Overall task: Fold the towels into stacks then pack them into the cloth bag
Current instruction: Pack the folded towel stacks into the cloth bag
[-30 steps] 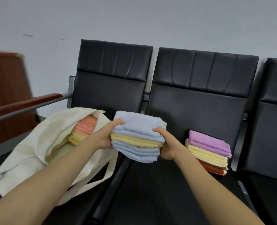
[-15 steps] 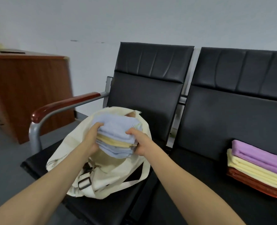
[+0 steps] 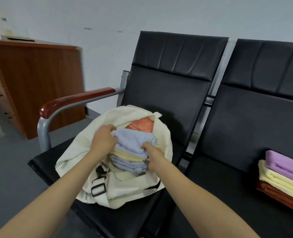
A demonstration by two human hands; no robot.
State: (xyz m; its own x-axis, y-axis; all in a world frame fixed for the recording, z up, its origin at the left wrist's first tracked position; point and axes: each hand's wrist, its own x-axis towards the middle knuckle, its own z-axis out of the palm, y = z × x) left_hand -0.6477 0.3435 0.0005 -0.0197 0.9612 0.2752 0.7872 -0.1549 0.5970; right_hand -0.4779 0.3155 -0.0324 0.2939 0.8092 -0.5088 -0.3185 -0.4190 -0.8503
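Note:
A cream cloth bag point(image 3: 84, 148) lies open on the left black seat. A folded stack of blue and yellow towels point(image 3: 133, 148) sits in the bag's mouth, held from both sides. My left hand point(image 3: 103, 140) grips its left edge, and my right hand point(image 3: 151, 156) grips its right edge with the thumb on top. An orange towel point(image 3: 141, 127) shows deeper in the bag behind the stack. A second stack, purple over yellow over red-brown towels point(image 3: 283, 176), rests on the right seat.
A row of black padded chairs point(image 3: 173, 86) with a wood-topped metal armrest point(image 3: 77, 100) on the left. A brown wooden desk point(image 3: 34, 79) stands at far left on grey floor. The bag's black strap buckle point(image 3: 98, 187) hangs at its front.
Both hands carried the blue and yellow stack leftward from above the seats and lowered it into the bag's mouth. The view swung left; the second stack stayed put.

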